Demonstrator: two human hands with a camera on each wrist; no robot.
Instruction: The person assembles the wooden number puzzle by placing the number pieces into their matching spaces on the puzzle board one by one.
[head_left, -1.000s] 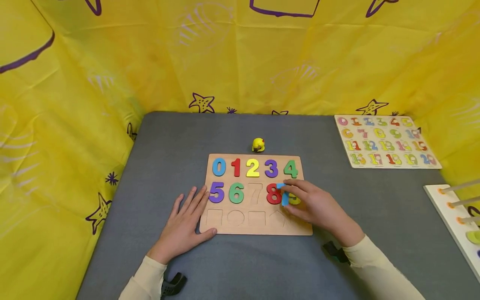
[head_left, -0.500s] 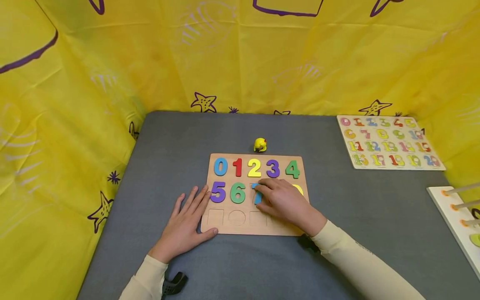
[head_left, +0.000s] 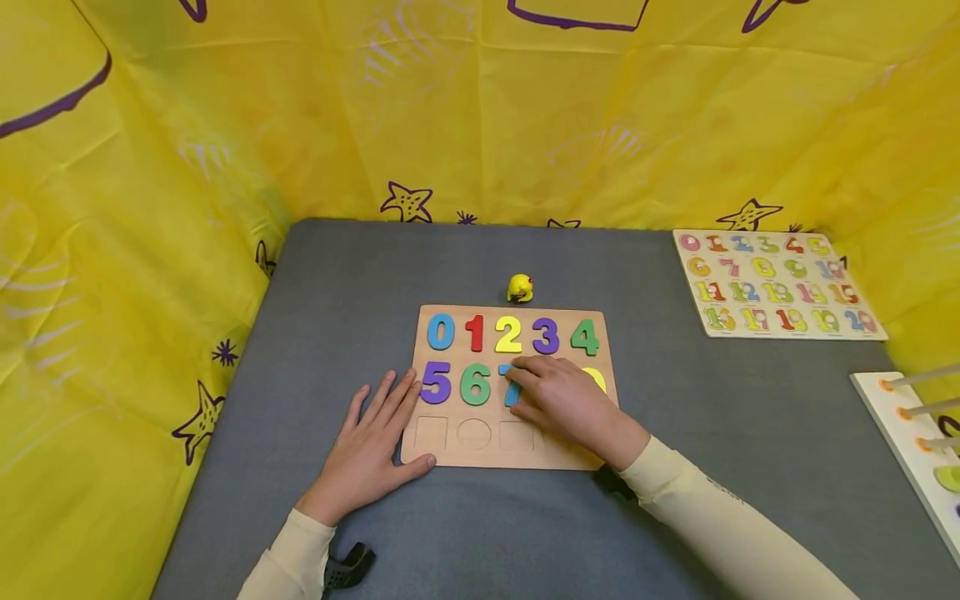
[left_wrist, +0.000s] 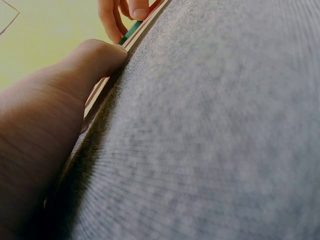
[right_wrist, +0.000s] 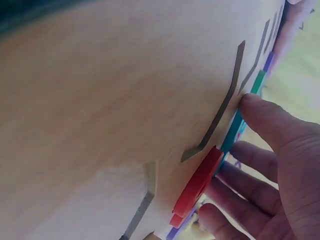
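Observation:
A wooden number puzzle board [head_left: 457, 460] lies on the grey table, with coloured digits in two rows and outlined shapes in a third. My right hand [head_left: 573, 404] is over its middle row, thumb and fingers pinching the blue number 7 [head_left: 512, 395] at the seven's place, right of the green 6 [head_left: 476, 385]. In the right wrist view the thumb [right_wrist: 265, 117] is at the blue piece's edge, beside the red 8 [right_wrist: 197, 185]; the head view hides that 8. My left hand [head_left: 367, 458] lies flat with spread fingers, fingertips and thumb at the board's left edge.
A small yellow toy [head_left: 520, 288] stands just behind the board. At the back right lies a second number board [head_left: 795, 327]. A white base with pegs [head_left: 900, 433] is at the right edge. Yellow cloth [head_left: 480, 108] walls in the table's back and left.
My right hand has moved left with the blue 7, from over the 8 and 9 to the seven's outline, and the piece now sits lower there. The left hand stays put.

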